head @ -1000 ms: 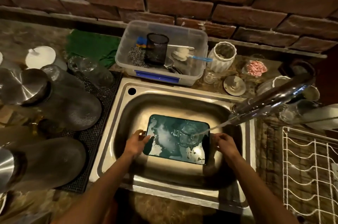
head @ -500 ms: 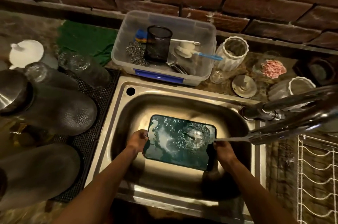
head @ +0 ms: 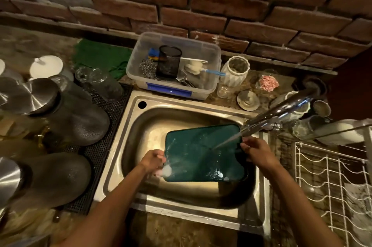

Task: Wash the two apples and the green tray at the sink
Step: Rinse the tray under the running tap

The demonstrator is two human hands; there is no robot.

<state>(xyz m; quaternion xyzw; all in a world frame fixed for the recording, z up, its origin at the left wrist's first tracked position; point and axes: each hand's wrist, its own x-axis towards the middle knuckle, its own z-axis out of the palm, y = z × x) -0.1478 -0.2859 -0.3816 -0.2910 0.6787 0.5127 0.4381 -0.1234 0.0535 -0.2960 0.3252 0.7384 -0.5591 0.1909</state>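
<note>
The green tray (head: pixel 203 152) is held over the steel sink (head: pixel 141 126), tilted with its far edge raised. My left hand (head: pixel 153 161) grips its left edge and my right hand (head: pixel 254 149) grips its right edge. A thin stream of water from the tap (head: pixel 281 111) strikes the tray's middle and runs off its near left corner. No apples are in view.
A clear plastic tub (head: pixel 175 65) of scrubbers and brushes stands behind the sink. Upturned pots and glasses (head: pixel 76 115) crowd a black mat on the left. A white wire rack (head: pixel 332 182) lies to the right. Jars and small dishes (head: pixel 234 71) line the brick wall.
The tray, held flat and full of water before, is now tipped up at its far edge and mostly drained. Both hands kept their hold on its edges.
</note>
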